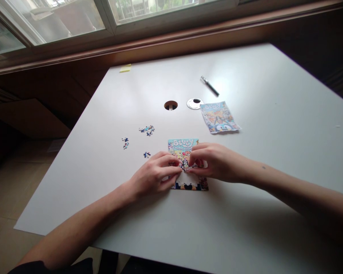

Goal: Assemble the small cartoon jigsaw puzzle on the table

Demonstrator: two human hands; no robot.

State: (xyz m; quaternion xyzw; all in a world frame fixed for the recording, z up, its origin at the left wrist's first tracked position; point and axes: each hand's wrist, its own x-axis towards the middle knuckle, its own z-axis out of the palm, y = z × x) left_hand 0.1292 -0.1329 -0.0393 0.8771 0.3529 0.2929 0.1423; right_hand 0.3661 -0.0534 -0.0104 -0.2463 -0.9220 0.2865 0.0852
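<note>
A jigsaw puzzle (185,144) with a colourful cartoon print lies on the white table before me, its frame and upper part filled. Bare white backing shows in its lower middle. Over that gap, my left hand (157,173) and my right hand (210,161) meet with fingertips pinched from both sides around small puzzle pieces (185,165). The fingers partly cover these pieces, so their exact number is unclear. Loose pieces lie left of the puzzle: a larger pile (148,130), a smaller pile (125,143) and a little group (146,155) near my left hand.
A creased picture sheet (220,117) lies beyond my right hand, touching a round metal cover (194,103). Left of the cover is a cable hole (170,105) in the table (246,228). A pen (209,86) and yellow tape (125,68) are farther back, below the window.
</note>
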